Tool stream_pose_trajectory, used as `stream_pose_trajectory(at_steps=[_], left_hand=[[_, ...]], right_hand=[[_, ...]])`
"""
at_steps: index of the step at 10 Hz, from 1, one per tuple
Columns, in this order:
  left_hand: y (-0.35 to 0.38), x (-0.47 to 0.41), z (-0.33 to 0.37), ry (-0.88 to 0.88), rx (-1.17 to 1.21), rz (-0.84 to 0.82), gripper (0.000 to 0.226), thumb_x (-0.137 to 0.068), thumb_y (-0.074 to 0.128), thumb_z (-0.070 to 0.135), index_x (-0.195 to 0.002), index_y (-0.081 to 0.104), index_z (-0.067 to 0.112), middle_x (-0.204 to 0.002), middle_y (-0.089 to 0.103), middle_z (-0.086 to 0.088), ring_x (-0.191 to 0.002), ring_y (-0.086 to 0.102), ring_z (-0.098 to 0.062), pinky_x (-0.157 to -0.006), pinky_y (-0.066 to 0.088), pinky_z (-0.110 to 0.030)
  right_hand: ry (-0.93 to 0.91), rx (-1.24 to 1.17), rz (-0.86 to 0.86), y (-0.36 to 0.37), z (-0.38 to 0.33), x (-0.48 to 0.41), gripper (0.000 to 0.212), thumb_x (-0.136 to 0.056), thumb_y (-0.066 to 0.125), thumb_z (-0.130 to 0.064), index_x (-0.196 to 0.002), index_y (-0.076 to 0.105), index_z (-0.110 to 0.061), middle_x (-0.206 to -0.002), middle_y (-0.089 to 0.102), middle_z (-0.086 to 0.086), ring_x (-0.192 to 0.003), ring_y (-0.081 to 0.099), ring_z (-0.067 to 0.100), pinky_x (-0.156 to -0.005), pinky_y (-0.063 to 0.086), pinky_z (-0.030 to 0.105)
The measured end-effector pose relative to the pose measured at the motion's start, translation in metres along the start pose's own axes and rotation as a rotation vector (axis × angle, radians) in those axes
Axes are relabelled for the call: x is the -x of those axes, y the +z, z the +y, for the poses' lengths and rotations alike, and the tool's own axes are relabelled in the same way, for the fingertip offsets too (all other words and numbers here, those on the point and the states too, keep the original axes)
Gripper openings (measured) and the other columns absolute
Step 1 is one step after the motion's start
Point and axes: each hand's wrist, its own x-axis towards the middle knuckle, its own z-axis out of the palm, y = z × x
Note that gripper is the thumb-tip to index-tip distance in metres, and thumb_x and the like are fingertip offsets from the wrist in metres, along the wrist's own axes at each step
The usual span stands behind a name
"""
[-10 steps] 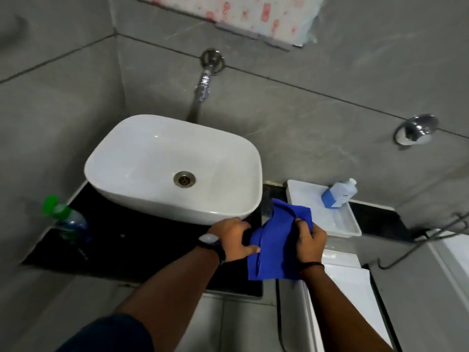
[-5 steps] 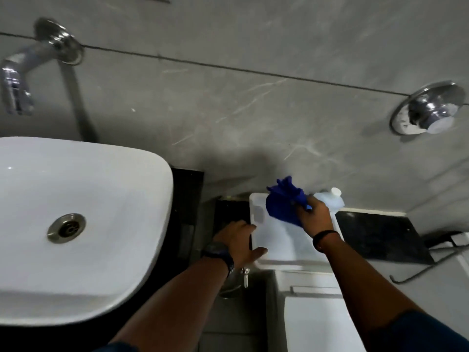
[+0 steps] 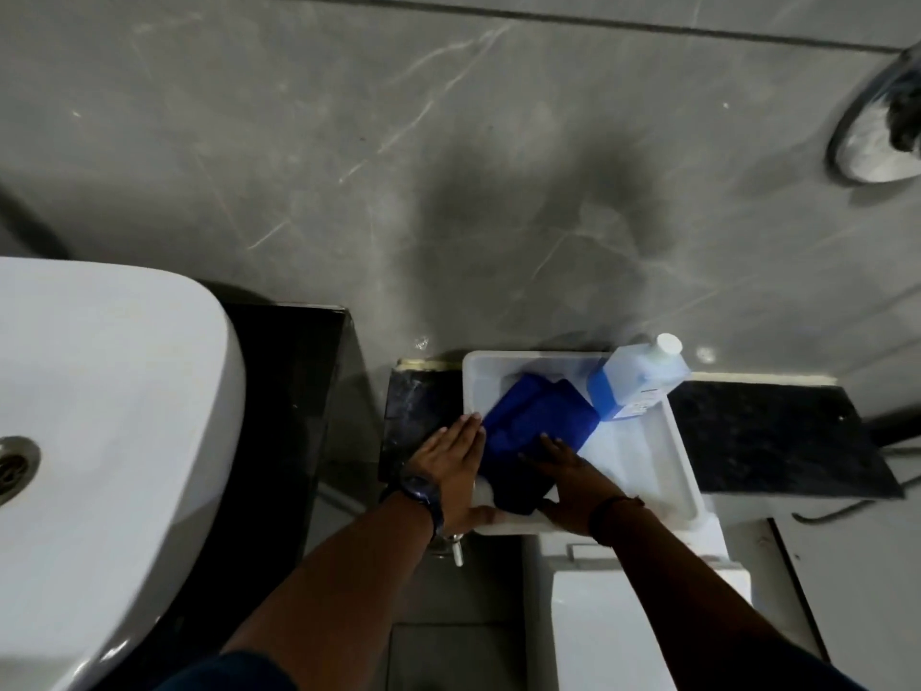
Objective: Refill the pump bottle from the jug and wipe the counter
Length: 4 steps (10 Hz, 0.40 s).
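Both hands' grip wide: left hand (image 3: 456, 471) and right hand (image 3: 573, 483) flat against blue cloth (image 3: 536, 431) in white tray (image 3: 668, 461).

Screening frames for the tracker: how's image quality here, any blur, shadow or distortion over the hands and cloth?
Head view: dim overall; a soft shadow blotch on the wall above the white tray. The wall fitting at top right is motion-smeared. Left hand, right hand and blue cloth are dark but readable. Wide-angle bend curves the basin edge.

Two hands (image 3: 456, 471) (image 3: 573, 486), one blue cloth (image 3: 536, 431), one jug (image 3: 633, 381), one white tray (image 3: 663, 451), one basin (image 3: 109, 441).
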Motion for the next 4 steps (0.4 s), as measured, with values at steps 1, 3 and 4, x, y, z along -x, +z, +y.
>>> stream_pose_trajectory(at_steps=[1,3,4], left_hand=[[-0.014,0.003,0.001,-0.014,-0.01,-0.022,0.106,-0.075,0.037,0.076,-0.144,-0.012,0.011,-0.156,-0.015,-0.008,-0.143,-0.011,-0.022,-0.115,-0.001,-0.038],[-0.078,0.032,-0.006,-0.02,0.09,0.072,0.1,-0.072,0.049,0.072,-0.145,0.007,0.02,-0.157,0.008,-0.006,-0.141,0.014,-0.028,-0.112,0.019,-0.045],[-0.108,0.057,-0.017,-0.029,0.11,0.209,0.092,-0.073,0.052,0.07,-0.143,0.018,0.021,-0.153,0.022,-0.006,-0.135,0.027,-0.029,-0.107,0.029,-0.045]], right_hand=[[0.02,0.032,-0.015,-0.012,-0.005,0.008,0.073,-0.086,0.06,-0.035,-0.147,0.02,-0.033,-0.158,0.008,0.004,-0.144,0.008,0.026,-0.116,0.019,0.042],[0.142,-0.265,0.369,-0.057,-0.047,0.038,0.053,-0.088,0.06,-0.032,-0.136,0.043,-0.022,-0.136,0.052,0.008,-0.12,0.05,0.026,-0.098,0.041,0.031],[0.139,-0.478,0.62,-0.09,-0.076,0.055,0.042,-0.087,0.063,-0.025,-0.127,0.053,-0.016,-0.121,0.063,0.011,-0.107,0.058,0.026,-0.091,0.044,0.032]])
